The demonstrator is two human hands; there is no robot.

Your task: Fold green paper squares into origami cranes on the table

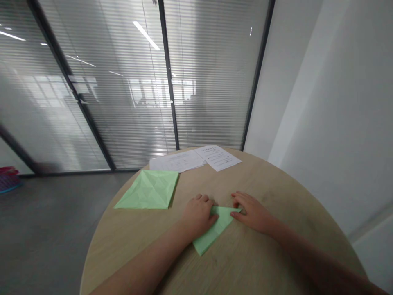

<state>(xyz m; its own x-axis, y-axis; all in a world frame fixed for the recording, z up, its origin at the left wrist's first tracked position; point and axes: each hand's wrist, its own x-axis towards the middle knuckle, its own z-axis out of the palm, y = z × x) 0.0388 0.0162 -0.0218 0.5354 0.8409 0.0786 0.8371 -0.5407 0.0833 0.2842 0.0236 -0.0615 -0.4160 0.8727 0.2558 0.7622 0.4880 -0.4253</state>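
A folded light-green paper (215, 231) lies on the round wooden table (270, 254) in front of me. My left hand (198, 215) rests on its left part, fingers curled and pressing down on it. My right hand (251, 211) lies flat at the paper's right tip, fingertips pressing the fold. A second green paper sheet (149, 189), square and creased, lies flat further left on the table, apart from both hands.
Two white printed sheets (196, 159) lie at the table's far edge. Behind the table stands a glass partition with blinds (138, 82) and dark frames. A white wall (337, 102) is on the right. A pink-and-blue basket (8, 178) sits on the grey floor at far left.
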